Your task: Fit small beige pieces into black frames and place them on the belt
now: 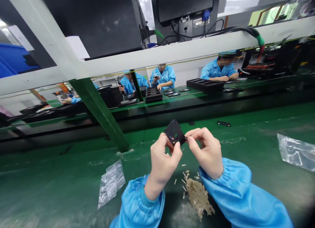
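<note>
Tilted above the green bench is a thin black plastic part (174, 131), roughly square, with cutouts and small gold spots. My left hand (162, 159) grips it along the lower edge between thumb and fingers. At its right corner, my right hand (205, 149) pinches with thumb and forefinger on a tiny dark piece (186, 138); I cannot make out what this is or whether it is joined to the black part. Below the hands lies a heap of small beige strips and scraps (198, 195), with several loose strips around it.
Clear plastic bags lie at left (112, 183) and right (299, 152). A small black part (223, 123) rests farther back on the green bench (236, 139). A green post (98, 113) rises at left under a white shelf beam (172, 54). Co-workers in blue sit across.
</note>
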{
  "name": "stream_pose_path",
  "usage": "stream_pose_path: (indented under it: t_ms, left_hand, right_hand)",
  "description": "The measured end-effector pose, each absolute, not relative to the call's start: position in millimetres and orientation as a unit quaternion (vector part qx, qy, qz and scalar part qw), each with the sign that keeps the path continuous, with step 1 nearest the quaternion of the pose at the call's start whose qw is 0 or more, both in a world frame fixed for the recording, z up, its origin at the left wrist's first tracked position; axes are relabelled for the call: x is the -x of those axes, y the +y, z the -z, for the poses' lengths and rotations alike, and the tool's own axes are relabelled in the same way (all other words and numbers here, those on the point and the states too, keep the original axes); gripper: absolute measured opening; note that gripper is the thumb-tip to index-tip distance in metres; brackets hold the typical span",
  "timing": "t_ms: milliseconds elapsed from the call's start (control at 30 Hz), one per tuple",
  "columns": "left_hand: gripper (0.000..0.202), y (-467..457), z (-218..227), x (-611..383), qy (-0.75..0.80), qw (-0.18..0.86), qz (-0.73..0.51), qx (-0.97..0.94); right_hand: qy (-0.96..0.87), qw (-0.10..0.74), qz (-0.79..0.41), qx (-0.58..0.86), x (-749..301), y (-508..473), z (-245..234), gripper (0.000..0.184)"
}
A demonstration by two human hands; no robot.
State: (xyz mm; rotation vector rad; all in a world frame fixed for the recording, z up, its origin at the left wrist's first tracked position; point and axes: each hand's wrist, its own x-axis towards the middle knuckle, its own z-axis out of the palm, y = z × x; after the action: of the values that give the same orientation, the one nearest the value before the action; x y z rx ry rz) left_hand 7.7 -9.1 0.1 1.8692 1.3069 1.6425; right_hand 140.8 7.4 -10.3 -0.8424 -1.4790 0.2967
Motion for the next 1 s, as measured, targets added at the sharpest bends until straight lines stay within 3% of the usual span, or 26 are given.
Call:
stream_pose_path:
  t_ms: [400,1000]
  left_hand:
    - [0.018,-10.6,-3.1,-8.4,0.444,0.096,-0.577,-0.679]
    - [0.012,-6.0,-6.0,-2.3,0.394,0.02,-0.581,-0.712]
  right_hand:
    - [-0.669,0.638,-0.115,0.363,-139.9,6.6,7.5,0.013]
    - [-0.692,0.599,-0.214,0.341,-146.4,5.9,0.1,0.012]
